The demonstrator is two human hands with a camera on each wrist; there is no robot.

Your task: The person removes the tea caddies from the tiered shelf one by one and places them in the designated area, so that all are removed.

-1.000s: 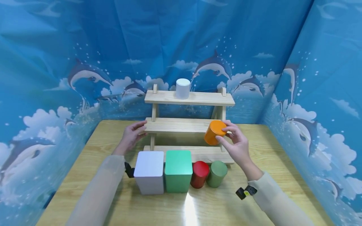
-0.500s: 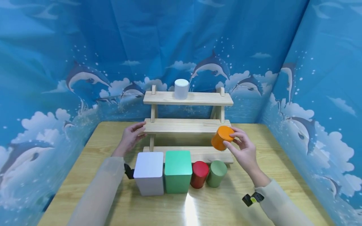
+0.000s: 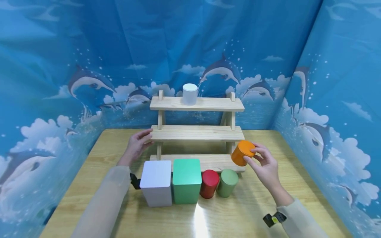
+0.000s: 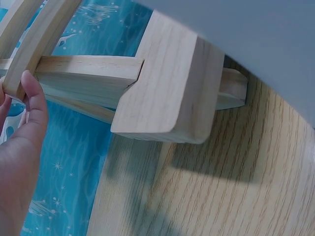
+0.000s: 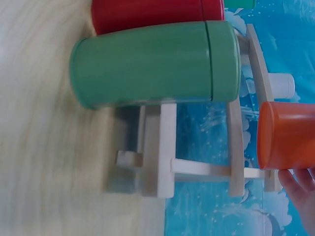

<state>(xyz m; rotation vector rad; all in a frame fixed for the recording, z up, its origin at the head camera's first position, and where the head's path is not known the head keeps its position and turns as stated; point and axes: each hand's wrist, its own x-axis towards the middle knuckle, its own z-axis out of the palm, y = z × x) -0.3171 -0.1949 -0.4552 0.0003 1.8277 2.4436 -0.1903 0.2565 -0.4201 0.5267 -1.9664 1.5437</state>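
Observation:
My right hand (image 3: 265, 167) holds an orange canister (image 3: 241, 154) between thumb and fingers. The canister leans over, in the air at the right end of the three-tier wooden shelf (image 3: 197, 133). In the right wrist view the fingertips lie along the side of the orange canister (image 5: 289, 136). At the shelf's other end, my left hand (image 3: 136, 147) grips the left tip of the middle board. Seen from the left wrist, the thumb of the left hand (image 4: 22, 157) presses one face of that board, fingers behind it. A white canister (image 3: 190, 95) stands upright on the top board.
In front of the shelf stand a pale lavender box (image 3: 156, 185), a green box (image 3: 187, 185), a red canister (image 3: 209, 185) and a dull green canister (image 3: 227, 184), side by side on the wooden table (image 3: 238, 218). Blue dolphin-print cloth (image 3: 166, 39) hangs behind and at both sides.
My right hand has carried the orange canister right and down, from before the middle board to the right end of the shelf. The left hand keeps its grip on the middle board.

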